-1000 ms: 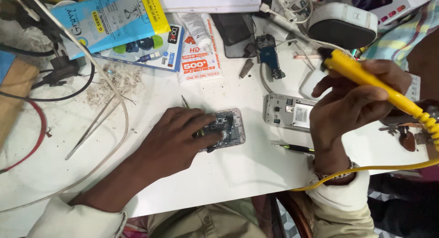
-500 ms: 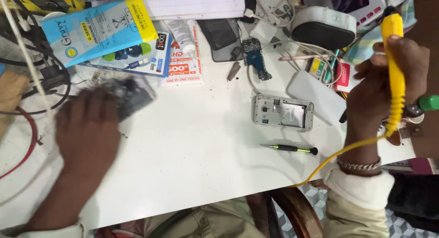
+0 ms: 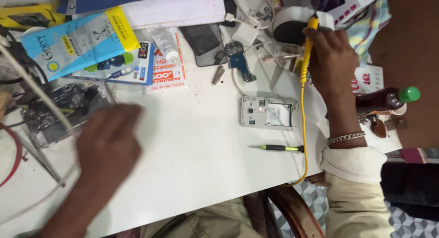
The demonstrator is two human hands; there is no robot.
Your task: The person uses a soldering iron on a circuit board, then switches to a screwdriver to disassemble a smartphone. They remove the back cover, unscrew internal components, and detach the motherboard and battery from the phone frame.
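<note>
my right hand [image 3: 331,59] is closed tight around a yellow soldering iron [image 3: 305,52]. the iron stands almost straight up and down in the picture, with its tip end up by the round white and black thing [image 3: 292,25] at the back of the bench [image 3: 192,151]. its yellow cord [image 3: 304,137] runs down past my wrist and off the front edge of the bench.

my left hand [image 3: 107,142] is over the left part of the bench. it is blurry, so i cannot tell if it is open or closed, and i think it holds nothing. just up and left of it lies a dark phone part with a see-through case [image 3: 59,112], close to my fingers but not touching them as far as i can see.

between my two hands lies an open silver phone frame [image 3: 269,112], flat on the bench, its long side going left to right. it is nearer my right hand, down and left of the iron. below it lies a small screwdriver [image 3: 276,148] with a black and yellow handle, also pointing left to right.

at the back there are flat boxes, one light blue box [image 3: 77,41], and a small blue circuit board [image 3: 238,55]. a dark bottle with a green cap [image 3: 388,100] lies on the right.
</note>
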